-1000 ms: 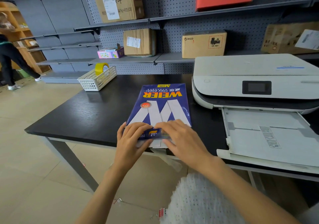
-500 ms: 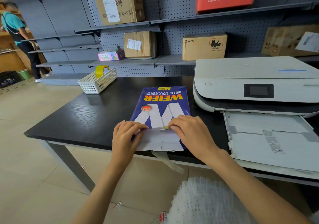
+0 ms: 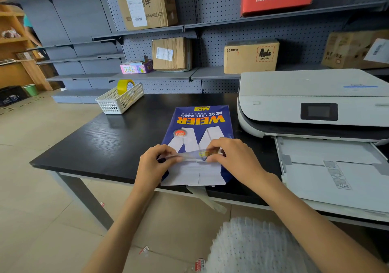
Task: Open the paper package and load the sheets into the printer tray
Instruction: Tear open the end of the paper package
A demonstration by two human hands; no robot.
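The blue pack of paper (image 3: 197, 129) lies flat on the black worktop (image 3: 109, 144), just left of the printer (image 3: 311, 102), with its near end at the worktop's front edge. That near end is open: the wrapper flap (image 3: 195, 154) is lifted and folded back, and we see the white inside of the wrapping (image 3: 195, 174) spread out below it. Our left hand (image 3: 154, 163) pinches the left end of the flap between thumb and fingers. Our right hand (image 3: 233, 157) grips the right end of the same flap, fingers curled over it. A loose strip of clear tape (image 3: 207, 199) hangs from the pack's near end over the worktop's edge.

The printer's paper tray (image 3: 336, 176) is pulled out towards us on the right, well clear of the pack. We cannot tell whether it holds any sheets. At the far left corner of the worktop stands a white basket (image 3: 120, 101) with a yellow roll of tape (image 3: 125, 86) in it. Behind the worktop, grey shelves (image 3: 189, 74) carry cardboard boxes (image 3: 251, 56).
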